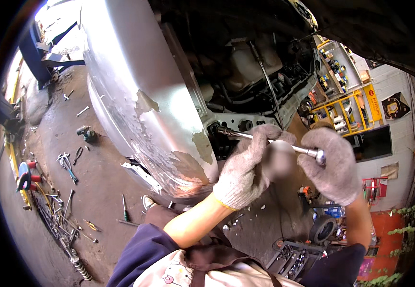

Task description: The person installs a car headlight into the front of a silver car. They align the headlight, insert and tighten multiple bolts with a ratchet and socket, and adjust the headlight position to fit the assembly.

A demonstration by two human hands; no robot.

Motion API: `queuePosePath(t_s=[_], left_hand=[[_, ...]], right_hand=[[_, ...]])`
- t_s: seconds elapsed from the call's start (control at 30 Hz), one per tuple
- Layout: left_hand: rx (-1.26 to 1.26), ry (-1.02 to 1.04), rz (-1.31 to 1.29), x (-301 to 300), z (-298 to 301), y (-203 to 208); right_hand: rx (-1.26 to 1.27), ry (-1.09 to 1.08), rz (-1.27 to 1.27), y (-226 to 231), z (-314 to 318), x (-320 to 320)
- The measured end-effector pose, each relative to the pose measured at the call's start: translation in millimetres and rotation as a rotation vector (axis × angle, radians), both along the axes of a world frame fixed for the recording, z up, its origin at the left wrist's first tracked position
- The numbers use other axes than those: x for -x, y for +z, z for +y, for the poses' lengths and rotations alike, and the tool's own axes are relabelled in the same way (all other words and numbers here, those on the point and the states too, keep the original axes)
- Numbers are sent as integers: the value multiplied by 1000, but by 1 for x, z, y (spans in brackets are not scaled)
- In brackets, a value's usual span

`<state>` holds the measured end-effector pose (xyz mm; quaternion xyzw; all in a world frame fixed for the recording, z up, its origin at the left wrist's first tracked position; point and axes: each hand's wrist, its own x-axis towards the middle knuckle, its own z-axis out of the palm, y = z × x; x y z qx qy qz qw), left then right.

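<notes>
A long chrome socket wrench bar (242,134) runs from the front corner of a car's open engine bay toward my right side. Its dark socket end (222,130) sits at an opening beside the headlight area. My left hand (245,167), in a grey-white knit glove, wraps its fingers round the middle of the bar. Closed around the far end, by the rounded ratchet head (320,157), is my gloved right hand (332,165). The silver fender (135,71) has peeled, patchy paint near its front edge. Whatever fastener the socket meets is hidden.
A prop rod (267,79) rises within the engine bay. Across the floor at left lie a cordless power tool (87,134), pliers (66,166), a screwdriver (125,208) and several wrenches. A tool tray (291,258), a tire (323,229) and a yellow rack (343,115) stand to the right.
</notes>
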<state>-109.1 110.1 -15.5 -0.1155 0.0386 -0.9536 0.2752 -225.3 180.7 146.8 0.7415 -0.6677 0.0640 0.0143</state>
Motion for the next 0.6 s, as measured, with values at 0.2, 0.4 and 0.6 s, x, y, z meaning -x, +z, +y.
queuePosePath(t_s=[0.2, 0.4, 0.6], left_hand=[[39, 168, 47, 9, 0, -10], [-124, 172, 187, 14, -2, -2], [-136, 222, 279, 20, -8, -2]], right_hand=[[-1, 350, 610, 34, -41, -18], [-80, 9, 85, 27, -35, -21], [-196, -413, -239, 34, -54, -52]])
